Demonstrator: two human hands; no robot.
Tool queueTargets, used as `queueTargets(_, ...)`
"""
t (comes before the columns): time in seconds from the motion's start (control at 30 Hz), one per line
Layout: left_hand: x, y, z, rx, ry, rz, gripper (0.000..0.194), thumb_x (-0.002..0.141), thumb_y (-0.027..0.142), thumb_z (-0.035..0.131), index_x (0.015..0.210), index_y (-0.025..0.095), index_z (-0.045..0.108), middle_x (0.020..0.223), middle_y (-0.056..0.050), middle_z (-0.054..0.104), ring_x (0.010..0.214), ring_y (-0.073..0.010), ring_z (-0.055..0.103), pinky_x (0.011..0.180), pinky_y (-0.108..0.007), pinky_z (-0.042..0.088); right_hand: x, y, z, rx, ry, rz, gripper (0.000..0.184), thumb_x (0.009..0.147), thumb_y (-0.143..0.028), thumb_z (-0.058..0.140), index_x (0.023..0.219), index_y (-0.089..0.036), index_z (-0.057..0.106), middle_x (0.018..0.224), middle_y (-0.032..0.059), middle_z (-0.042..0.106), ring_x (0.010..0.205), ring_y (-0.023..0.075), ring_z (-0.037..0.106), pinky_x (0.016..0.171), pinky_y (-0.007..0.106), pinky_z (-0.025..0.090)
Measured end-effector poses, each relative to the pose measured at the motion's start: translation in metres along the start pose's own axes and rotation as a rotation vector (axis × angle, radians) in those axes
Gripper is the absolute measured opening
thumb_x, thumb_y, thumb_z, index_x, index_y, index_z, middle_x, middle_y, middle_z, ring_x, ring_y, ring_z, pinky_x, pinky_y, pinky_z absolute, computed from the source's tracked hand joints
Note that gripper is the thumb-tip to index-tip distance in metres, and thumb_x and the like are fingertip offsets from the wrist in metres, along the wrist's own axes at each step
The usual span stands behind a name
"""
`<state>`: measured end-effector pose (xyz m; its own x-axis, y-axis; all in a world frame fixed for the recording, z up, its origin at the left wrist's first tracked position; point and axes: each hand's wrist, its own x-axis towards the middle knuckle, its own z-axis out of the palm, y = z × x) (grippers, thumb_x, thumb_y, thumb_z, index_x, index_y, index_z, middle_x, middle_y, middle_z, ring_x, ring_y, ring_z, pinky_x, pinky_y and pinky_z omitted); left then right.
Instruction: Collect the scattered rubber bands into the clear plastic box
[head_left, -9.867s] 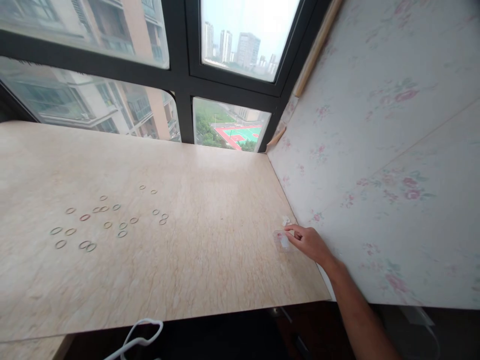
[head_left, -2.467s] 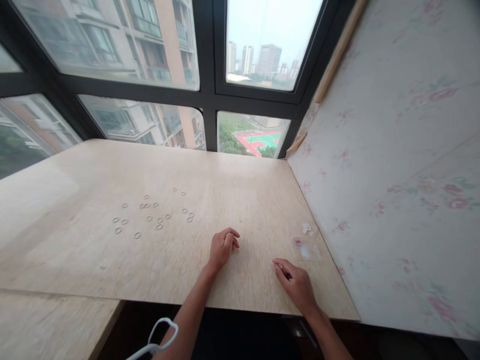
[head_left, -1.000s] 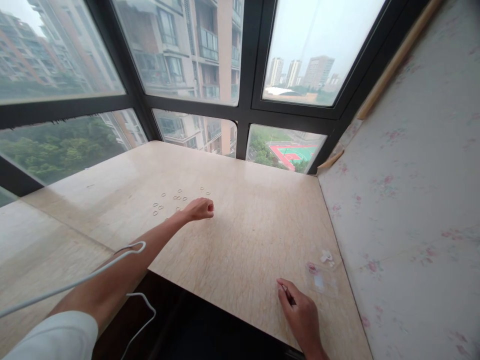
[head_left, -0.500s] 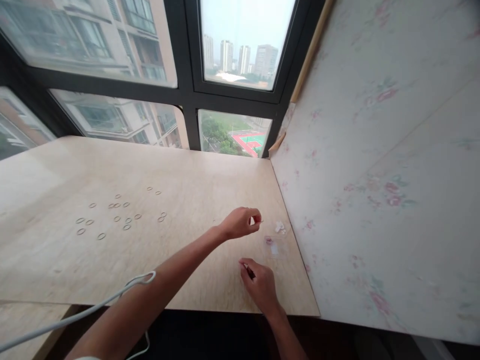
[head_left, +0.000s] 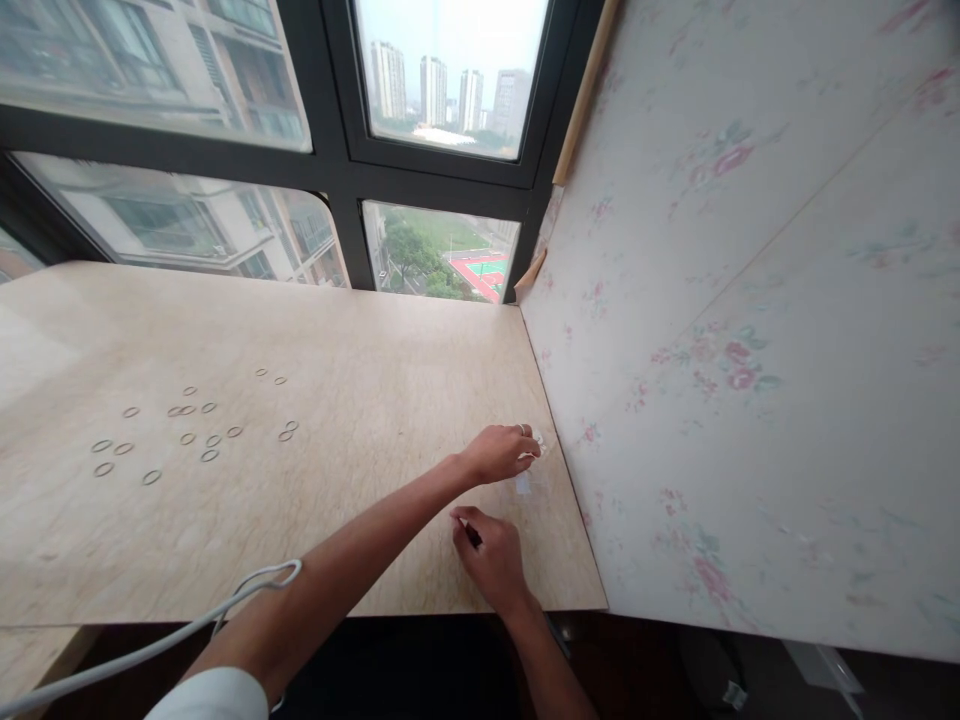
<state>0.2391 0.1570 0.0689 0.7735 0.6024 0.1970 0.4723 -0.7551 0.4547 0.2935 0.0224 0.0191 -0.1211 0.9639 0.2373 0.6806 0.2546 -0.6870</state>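
Observation:
Over a small pile of white pieces [head_left: 541, 441], near the wall, is my left hand [head_left: 501, 453]. Its fingers are bent down onto the pile and closed, partly covering it; what they grip is too small to make out. A thin pale loop shows at its knuckles. Just below that hand, a clear plastic bag [head_left: 531, 488] with a white label lies flat, partly covered. Closer to the front edge, my right hand [head_left: 489, 560] rests with thumb and forefinger pinched together. Whatever is in that pinch is too small to name.
Several thin rings [head_left: 187, 439] lie scattered on the left of the pale marbled board [head_left: 360, 400]. A white cable [head_left: 150, 645] runs across my left forearm. A flower-patterned wall [head_left: 712, 350] bounds the right side, and dark-framed windows [head_left: 337, 240] stand behind.
My left hand has moved onto the white pieces, now partly covering them and the bag. My right hand keeps its pinch. The whole view has shifted, so the rings appear further left.

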Motion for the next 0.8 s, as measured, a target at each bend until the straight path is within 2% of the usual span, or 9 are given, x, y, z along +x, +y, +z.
queueTargets(0.13,-0.013,-0.007,-0.005,0.006,0.050,-0.062,0.021,0.084,0.018,0.053,0.094,0.021,0.071,0.096,-0.006,0.067,0.074,-0.0170,0.063,0.065,-0.026,0.044,-0.001,0.001,0.001,0.029,-0.013,0.012,0.025,0.087,-0.026,0.048,0.095,-0.021,0.071,0.067,-0.0002,0.070,0.060,0.0144,0.064,0.059,0.022,0.041)
queueTargets(0.23,-0.033,-0.016,-0.008,-0.033,0.154,-0.142,0.020,0.084,0.016,0.053,0.093,0.021,0.071,0.094,-0.005,0.067,0.075,-0.0153,0.062,0.069,-0.026,0.044,-0.001,0.002,0.002,0.041,-0.020,0.024,0.024,0.086,-0.025,0.049,0.094,-0.021,0.072,0.066,-0.0001,0.069,0.059,0.0141,0.063,0.059,0.022,0.041)
queueTargets(0.4,-0.086,-0.034,-0.007,-0.123,0.346,-0.354,0.015,0.083,0.015,0.055,0.085,0.019,0.069,0.085,-0.002,0.065,0.064,-0.0105,0.056,0.064,-0.023,0.043,-0.002,0.005,0.002,0.075,-0.022,0.044,0.024,0.086,-0.029,0.051,0.092,-0.020,0.073,0.057,-0.0012,0.061,0.052,0.0129,0.056,0.056,0.023,0.039)
queueTargets(0.53,-0.133,-0.047,0.001,-0.156,0.474,-0.492,0.014,0.083,0.016,0.053,0.084,0.018,0.067,0.083,-0.002,0.062,0.058,-0.0090,0.052,0.062,-0.023,0.042,0.006,-0.001,0.006,0.278,-0.008,0.150,0.027,0.087,-0.036,0.052,0.092,-0.017,0.071,0.050,-0.0047,0.047,0.045,0.0105,0.044,0.046,0.021,0.033)
queueTargets(0.6,-0.149,-0.050,0.004,-0.157,0.544,-0.539,0.014,0.083,0.015,0.052,0.085,0.017,0.066,0.083,-0.003,0.062,0.059,-0.0094,0.053,0.063,-0.024,0.043,0.017,-0.014,0.011,0.379,-0.011,0.178,0.029,0.087,-0.039,0.053,0.094,-0.016,0.069,0.050,-0.0062,0.042,0.044,0.0097,0.039,0.043,0.021,0.031)
queueTargets(0.67,-0.159,-0.052,0.007,-0.176,0.617,-0.582,0.014,0.082,0.013,0.051,0.084,0.017,0.065,0.082,-0.003,0.062,0.063,-0.0108,0.055,0.065,-0.024,0.043,0.033,-0.034,0.018,0.442,-0.025,0.147,0.028,0.087,-0.039,0.053,0.095,-0.017,0.068,0.050,-0.0070,0.040,0.044,0.0093,0.038,0.043,0.020,0.031)
queueTargets(0.8,-0.160,-0.058,0.012,-0.363,0.720,-0.671,0.014,0.080,0.013,0.049,0.074,0.017,0.061,0.075,-0.003,0.062,0.071,-0.0158,0.058,0.066,-0.026,0.046,0.083,-0.089,0.048,0.443,-0.081,-0.069,0.026,0.088,-0.037,0.050,0.095,-0.018,0.067,0.056,-0.0046,0.051,0.050,0.0095,0.046,0.052,0.021,0.039)
